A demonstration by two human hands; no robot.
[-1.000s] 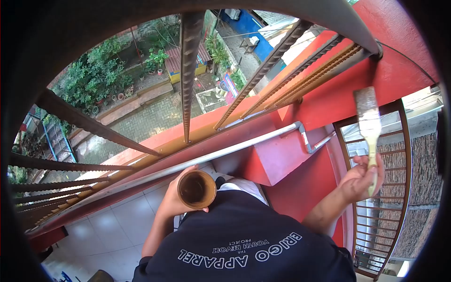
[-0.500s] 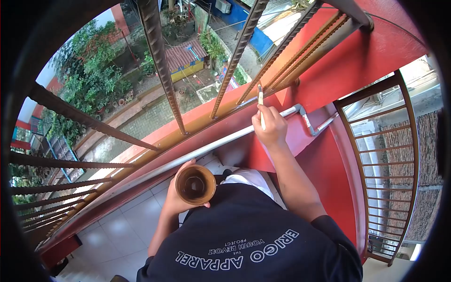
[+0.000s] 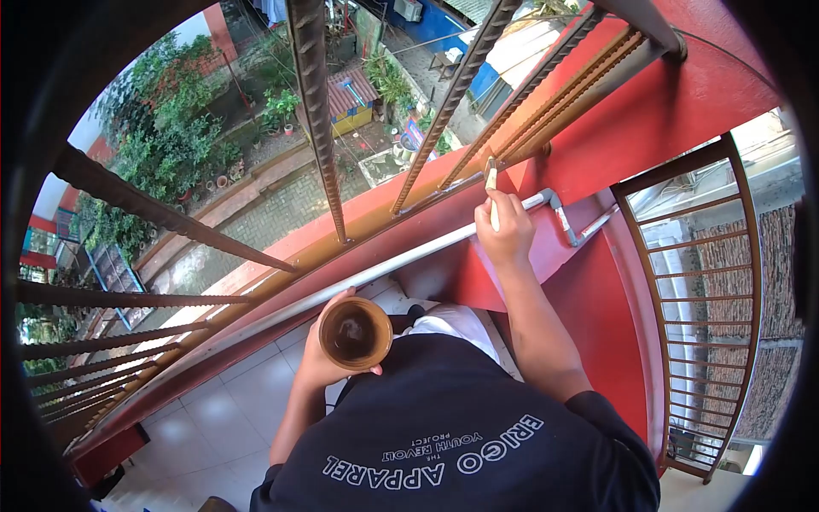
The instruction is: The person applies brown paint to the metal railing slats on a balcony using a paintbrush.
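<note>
Nearest the camera is the person's black T-shirt [image 3: 478,401] with white lettering, and below it a pale tiled floor [image 3: 230,401].

Two hands are at work, each with one thing. The left hand [image 3: 317,363] is held close to the chest, on the near left. Its fingers are curled tight around the side of a single round cup [image 3: 354,334], which stands upright with its mouth facing up. Inside is a dark brown liquid, and brown smears coat the inner wall up to the rim.

Farther off and to the right, the right hand [image 3: 508,230] is stretched forward, its fingers pinched together on the pale handle of one paintbrush [image 3: 491,183]. The brush points away from the person, with its tip at the foot of the railing where the bars meet the ledge.

One grey pipe [image 3: 384,264] runs along the red ledge [image 3: 614,136] under that hand and bends at a fitting on the right. A yellow-brown strip follows the base of the railing. The ribbed metal bars [image 3: 311,94] fan out above it. Three stand clear in the middle, while those bunched at the far left and right are too crowded to count. On the right, one brown window grille [image 3: 742,256] is set against the red wall.

Far below lie a brick-paved yard [image 3: 273,213], green bushes [image 3: 162,145], one small red-roofed hut [image 3: 345,92] and a blue wall [image 3: 426,21].
</note>
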